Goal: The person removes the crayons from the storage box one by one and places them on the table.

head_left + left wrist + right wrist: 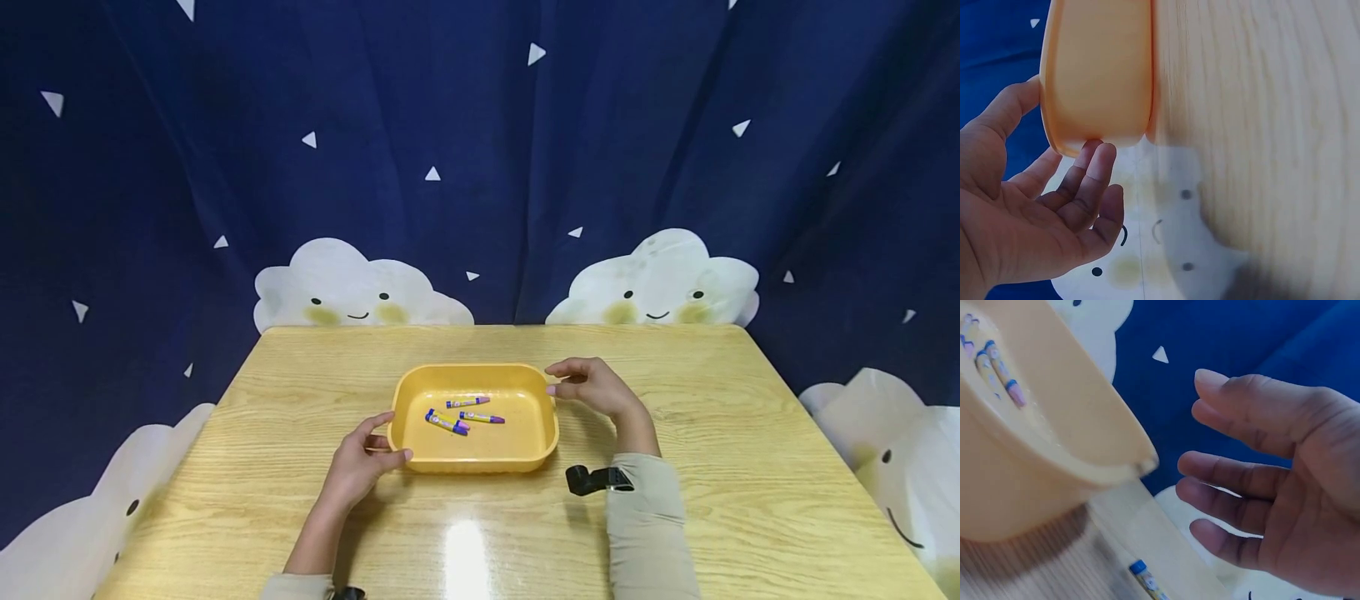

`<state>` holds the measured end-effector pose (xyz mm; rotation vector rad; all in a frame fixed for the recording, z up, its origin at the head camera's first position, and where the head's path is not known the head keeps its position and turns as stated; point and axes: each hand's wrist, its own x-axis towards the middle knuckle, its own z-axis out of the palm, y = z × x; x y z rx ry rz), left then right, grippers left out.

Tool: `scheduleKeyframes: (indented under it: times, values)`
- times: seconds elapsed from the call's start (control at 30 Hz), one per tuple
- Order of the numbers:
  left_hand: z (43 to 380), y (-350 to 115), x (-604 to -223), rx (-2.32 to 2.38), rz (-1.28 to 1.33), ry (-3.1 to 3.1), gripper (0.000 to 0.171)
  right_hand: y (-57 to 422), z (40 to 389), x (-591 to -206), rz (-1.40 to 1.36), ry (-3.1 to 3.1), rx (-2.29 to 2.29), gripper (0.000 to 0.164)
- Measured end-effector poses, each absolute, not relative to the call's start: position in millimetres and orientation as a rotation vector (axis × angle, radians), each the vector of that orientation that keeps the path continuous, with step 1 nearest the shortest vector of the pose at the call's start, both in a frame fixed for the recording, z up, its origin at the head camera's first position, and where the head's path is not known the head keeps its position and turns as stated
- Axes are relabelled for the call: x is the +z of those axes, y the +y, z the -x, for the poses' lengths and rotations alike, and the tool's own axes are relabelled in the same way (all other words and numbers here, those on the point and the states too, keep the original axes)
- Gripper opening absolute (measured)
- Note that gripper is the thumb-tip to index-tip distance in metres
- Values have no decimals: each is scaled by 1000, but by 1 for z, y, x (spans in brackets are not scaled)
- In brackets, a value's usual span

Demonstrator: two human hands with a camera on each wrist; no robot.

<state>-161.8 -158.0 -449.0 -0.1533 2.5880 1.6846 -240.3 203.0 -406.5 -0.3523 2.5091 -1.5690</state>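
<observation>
pale wood-grain table [300, 367], with a white glare patch [467, 558] at its near side. dark blue curtain [465, 100] hangs behind and down both flanks: white triangles, and smiling clouds [337, 283] along its lower part.

hard to make out: left sleeve [296, 587] cut off by the bottom of the head view, the black mount at that wrist mostly lost with it. from the left wrist the tray's far end runs out of view and its inside is not readable. in the right-wrist view, a stray crayon [1147, 580] outside the tray, blue end up, lower part cut off; i cannot pick it out from the head.

yellow tray [472, 465] on the table, about mid-width, long axis left to right, roughly parallel to the far edge. inside, four crayons [482, 417]: two lie nearly crosswise, coloured tips rightward; two lie side by side, slanting from upper left to lower right.

left hand [356, 465] grips the tray's near left corner, thumb at the near rim, forefinger at the left end. right hand [600, 390] by the right end, thumb and fingers apart, nothing between them; its wrist view shows a gap to the rim.
</observation>
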Motion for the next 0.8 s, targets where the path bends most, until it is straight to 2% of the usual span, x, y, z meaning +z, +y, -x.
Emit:
scheduleKeyframes:
  times: [0.5,0.8]
  values:
    - [160,-155,-448,1709,184,2549,69,163,253,-420,425,2354,-1691,40]
    - [160,-155,-448,1696,171,2555,69,133,262,-431,280,2315,-1593,38]
